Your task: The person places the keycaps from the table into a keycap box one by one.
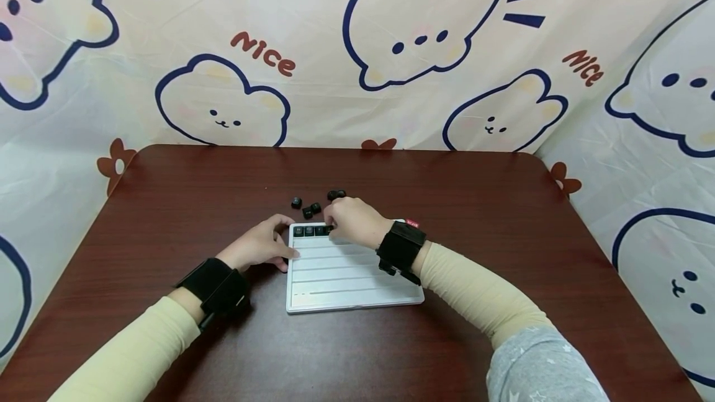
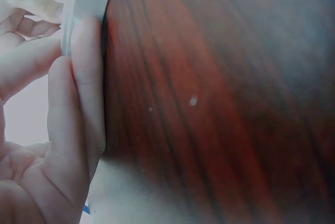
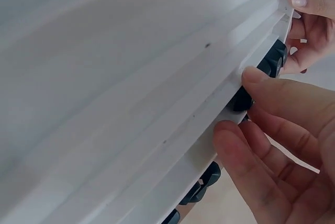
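A white tray (image 1: 352, 275) with stepped ridges lies on the table. Black keycaps (image 1: 309, 231) stand side by side at the left end of its far row. My left hand (image 1: 258, 244) grips the tray's left edge, thumb on top and fingers along the side. At the far row, my right hand (image 1: 357, 222) pinches a black keycap (image 3: 242, 100) between thumb and fingers, beside the placed ones. The fingers partly cover that keycap in the head view.
Loose black keycaps (image 1: 296, 203) are scattered on the brown table (image 1: 447, 191) just beyond the tray. A small red tag (image 1: 412, 223) shows at the tray's far right corner. A printed cloth (image 1: 324, 110) hangs behind the table.
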{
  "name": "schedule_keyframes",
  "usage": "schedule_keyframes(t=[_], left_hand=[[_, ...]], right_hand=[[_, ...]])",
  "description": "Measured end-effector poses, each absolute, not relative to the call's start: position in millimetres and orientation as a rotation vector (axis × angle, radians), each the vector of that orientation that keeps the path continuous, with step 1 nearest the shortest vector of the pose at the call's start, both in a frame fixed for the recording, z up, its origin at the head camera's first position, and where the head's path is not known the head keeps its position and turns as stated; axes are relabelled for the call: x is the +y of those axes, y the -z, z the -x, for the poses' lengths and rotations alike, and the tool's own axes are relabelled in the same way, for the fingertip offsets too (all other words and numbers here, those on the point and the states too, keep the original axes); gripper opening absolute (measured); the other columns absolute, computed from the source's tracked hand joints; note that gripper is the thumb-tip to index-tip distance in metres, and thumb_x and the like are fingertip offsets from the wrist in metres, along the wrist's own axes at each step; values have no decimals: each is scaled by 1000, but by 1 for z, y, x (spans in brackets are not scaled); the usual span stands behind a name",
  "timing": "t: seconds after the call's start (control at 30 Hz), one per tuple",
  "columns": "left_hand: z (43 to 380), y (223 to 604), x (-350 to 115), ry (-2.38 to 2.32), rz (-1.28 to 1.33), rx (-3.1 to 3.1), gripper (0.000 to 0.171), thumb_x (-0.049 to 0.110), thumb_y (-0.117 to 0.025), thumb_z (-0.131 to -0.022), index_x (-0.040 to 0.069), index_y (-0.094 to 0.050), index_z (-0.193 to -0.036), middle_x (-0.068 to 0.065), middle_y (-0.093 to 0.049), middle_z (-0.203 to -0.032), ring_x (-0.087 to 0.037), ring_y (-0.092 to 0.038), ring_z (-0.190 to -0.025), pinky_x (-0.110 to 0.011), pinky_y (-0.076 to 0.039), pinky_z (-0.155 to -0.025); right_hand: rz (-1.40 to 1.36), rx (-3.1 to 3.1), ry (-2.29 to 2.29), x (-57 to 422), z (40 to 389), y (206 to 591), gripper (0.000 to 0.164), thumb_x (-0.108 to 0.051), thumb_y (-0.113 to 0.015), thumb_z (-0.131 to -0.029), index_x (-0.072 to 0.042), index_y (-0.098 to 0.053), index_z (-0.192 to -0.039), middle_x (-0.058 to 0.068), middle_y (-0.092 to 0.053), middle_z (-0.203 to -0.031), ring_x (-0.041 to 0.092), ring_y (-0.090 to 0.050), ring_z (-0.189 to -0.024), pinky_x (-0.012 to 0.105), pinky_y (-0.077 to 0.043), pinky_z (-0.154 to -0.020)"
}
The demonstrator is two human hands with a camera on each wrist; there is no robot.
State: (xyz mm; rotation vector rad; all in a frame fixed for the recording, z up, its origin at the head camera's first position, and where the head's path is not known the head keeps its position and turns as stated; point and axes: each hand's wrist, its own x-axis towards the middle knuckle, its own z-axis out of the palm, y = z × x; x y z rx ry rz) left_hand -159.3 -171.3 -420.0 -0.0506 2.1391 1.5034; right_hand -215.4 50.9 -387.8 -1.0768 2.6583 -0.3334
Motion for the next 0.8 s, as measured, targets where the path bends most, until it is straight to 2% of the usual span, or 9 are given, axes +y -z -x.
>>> schedule_keyframes(t=[0.17, 0.47, 0.8], left_hand=[[159, 421, -172, -1507, 52, 2139, 67, -5, -75, -90, -1, -38, -146, -16, -61, -83, -17, -64, -58, -26, -58, -58], [159, 422, -172, -1516, 48, 2140, 67, -5, -75, -90, -2, -38, -145, -16, -60, -83, -17, -63, -57, -27, -58, -58], [160, 422, -171, -1514, 61, 2141, 67, -6, -75, -89, -2, -39, -145, -16, -59, -83, -18, -63, -57, -27, -58, -57]], right_hand=[[1099, 2651, 361, 54, 215, 388, 16, -10, -80, -91, -6, -74, -105, 8, -66, -104, 16, -60, -82, 30, -53, -74], [1105, 2662, 377, 54, 215, 389, 13, -9, -80, -91, -6, -74, -102, 6, -66, -103, 14, -59, -78, 28, -52, -71], [1100, 2667, 377, 55, 215, 389, 14, -9, -80, -91, -7, -74, -103, 7, -68, -105, 16, -61, -82, 30, -53, -73]])
